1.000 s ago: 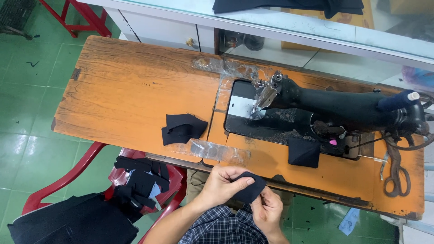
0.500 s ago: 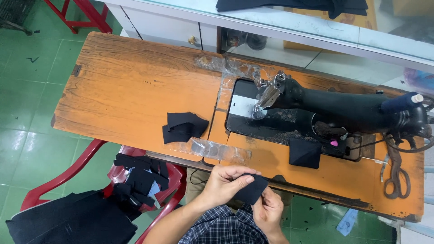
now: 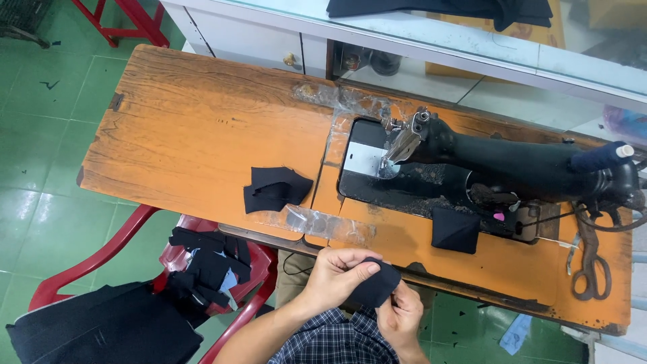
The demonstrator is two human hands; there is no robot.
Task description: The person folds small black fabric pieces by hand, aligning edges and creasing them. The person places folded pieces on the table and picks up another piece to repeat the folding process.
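Observation:
Both hands hold one small black fabric piece [image 3: 375,285] just in front of the table's near edge. My left hand [image 3: 337,275] pinches its top edge from the left. My right hand [image 3: 399,315] grips it from below. A black sewing machine [image 3: 499,162] lies on the orange wooden table [image 3: 189,128], beyond the hands to the right. A second black fabric piece [image 3: 275,189] rests on the table to the left of the machine. A third dark piece [image 3: 456,230] sits by the machine's base.
A red plastic chair [image 3: 202,269] at lower left carries a pile of black fabric pieces [image 3: 205,263]. Scissors [image 3: 593,269] lie at the table's right end. A dark blue thread spool [image 3: 600,156] stands on the machine. A glass counter with dark cloth [image 3: 445,8] runs behind.
The hands have stayed in place with the fabric piece, only shifting their fingers slightly on it. The camera view has tilted a little.

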